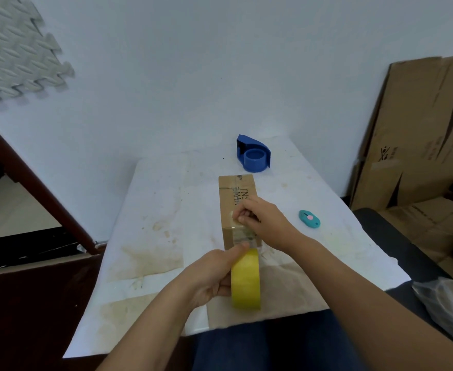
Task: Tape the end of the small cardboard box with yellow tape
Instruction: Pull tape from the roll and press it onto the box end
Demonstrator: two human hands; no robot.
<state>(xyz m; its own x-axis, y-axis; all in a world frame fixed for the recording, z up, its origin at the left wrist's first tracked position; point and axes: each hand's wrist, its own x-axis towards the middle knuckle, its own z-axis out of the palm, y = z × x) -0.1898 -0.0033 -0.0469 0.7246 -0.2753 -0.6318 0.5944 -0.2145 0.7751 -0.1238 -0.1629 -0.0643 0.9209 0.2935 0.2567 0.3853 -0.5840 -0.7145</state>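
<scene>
A small cardboard box [234,194] lies lengthwise on the white table [163,199], its near end facing me. My left hand [212,277] grips the yellow tape roll [246,281] just in front of that end, thumb on top of the roll. A strip of tape runs from the roll up over the box's near end. My right hand [266,223] rests on the box's top near edge, fingertips pinching the tape's free end down against the cardboard.
A blue tape dispenser [254,155] stands behind the box. A teal box cutter [309,218] lies to the right. Flattened cardboard sheets [418,135] lean against the wall at right. A dark wooden frame [32,183] sits left of the table.
</scene>
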